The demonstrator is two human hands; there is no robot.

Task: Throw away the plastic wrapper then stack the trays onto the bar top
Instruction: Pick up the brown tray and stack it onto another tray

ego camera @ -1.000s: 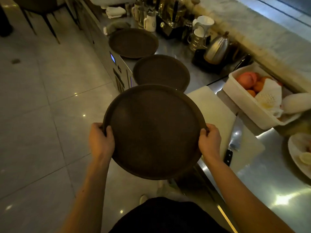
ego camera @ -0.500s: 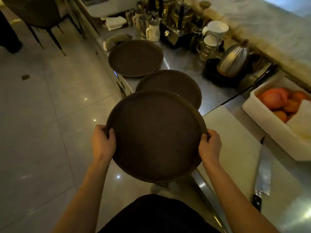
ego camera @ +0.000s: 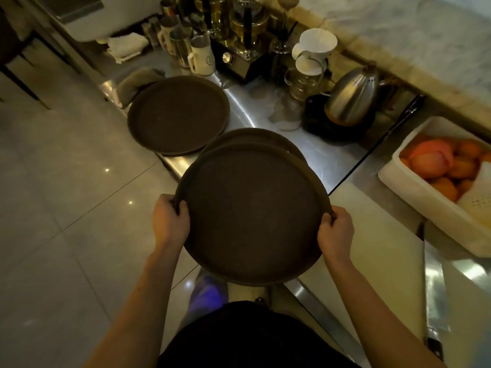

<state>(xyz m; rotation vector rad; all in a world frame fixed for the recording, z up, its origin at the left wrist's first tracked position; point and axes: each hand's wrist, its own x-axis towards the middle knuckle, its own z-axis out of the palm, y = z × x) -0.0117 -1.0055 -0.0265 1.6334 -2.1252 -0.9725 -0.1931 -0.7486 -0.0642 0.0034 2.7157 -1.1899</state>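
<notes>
At the far left a round brown tray lies flat on the steel counter, its near edge hanging slightly past the counter's lip, with a grey cloth tucked against its far left side. Nearer, the left hand is closed on the left rim of a second dark tray, fingers curled over the edge and the thumb on the tray's upper face. This held tray sits level in the air over the counter's near edge and covers most of a third tray, of which only a far crescent shows; whether the two touch cannot be told. The right hand is clenched on the held tray's right rim in the same way. Behind the trays stand metal jugs, a white mug and a white dripper on a glass server. Farther right a steel kettle rests on a dark base. A pale cutting board lies right of the held tray, a knife on its right part. At the far right a white tub holds oranges. The marble bar top runs along the far right.
</notes>
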